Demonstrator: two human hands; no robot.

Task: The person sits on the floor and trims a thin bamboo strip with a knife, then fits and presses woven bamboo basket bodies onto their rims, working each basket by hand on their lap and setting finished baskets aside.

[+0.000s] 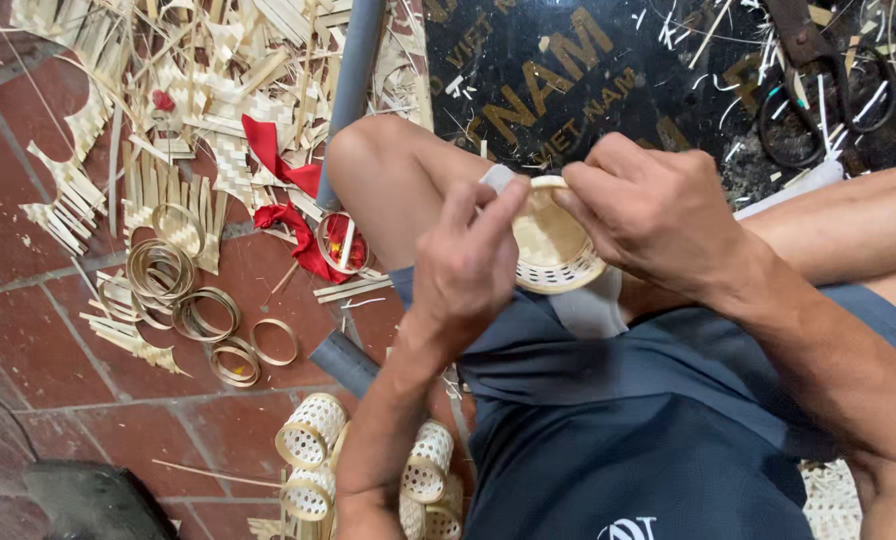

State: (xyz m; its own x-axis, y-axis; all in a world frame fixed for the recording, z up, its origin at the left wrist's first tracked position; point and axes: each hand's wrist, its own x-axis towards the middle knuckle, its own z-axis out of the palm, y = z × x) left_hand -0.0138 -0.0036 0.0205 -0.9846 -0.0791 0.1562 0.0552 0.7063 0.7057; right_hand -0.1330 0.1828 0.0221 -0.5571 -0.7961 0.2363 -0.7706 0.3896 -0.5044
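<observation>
Small woven basket [553, 240] pinched between left hand [468, 265], right hand [658, 215].

basket [551, 243] between left hand [465, 262] and right hand [656, 212], over lap | rings [206, 315] on floor [28, 330], left | scissors [818, 90] on mat [588, 60], behind

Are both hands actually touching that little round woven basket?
Touching. The head view shows the left hand pinching the small woven basket's rim, while the right hand's fingers grip its other side.

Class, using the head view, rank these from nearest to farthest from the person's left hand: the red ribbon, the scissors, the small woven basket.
From the left hand:
1. Small woven basket, held, just right.
2. Red ribbon, on the floor, left.
3. Scissors, far upper right on the dark mat.
</observation>
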